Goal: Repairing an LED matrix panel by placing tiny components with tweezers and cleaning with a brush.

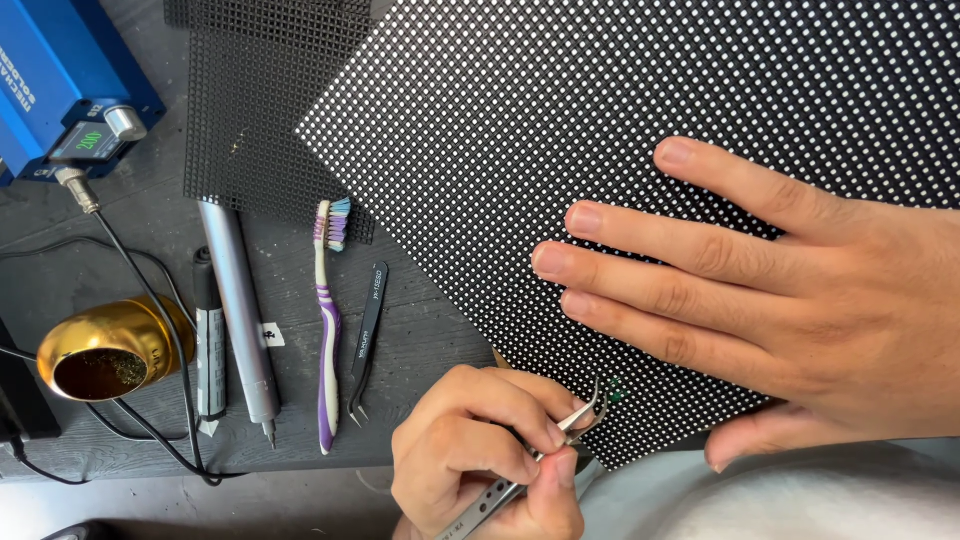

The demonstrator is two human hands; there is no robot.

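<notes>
the right hand [800, 300] lies flat with fingers spread on a black panel studded with rows of small white dots [600, 130], pressing it down. at the panel's near edge the left hand [480, 450] pinches silver curved-tip tweezers [560, 445], their tips touching a small green spot there. to the left on the dark table [420, 330] lie black tweezers [365, 340] and a purple-and-white toothbrush [328, 330].

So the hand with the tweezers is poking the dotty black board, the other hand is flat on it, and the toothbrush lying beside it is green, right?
Not quite: the toothbrush is purple and white, not green, as the head view shows. The rest holds: the left hand works silver tweezers at the dotted black board's edge, and the right hand lies flat on it.
</notes>
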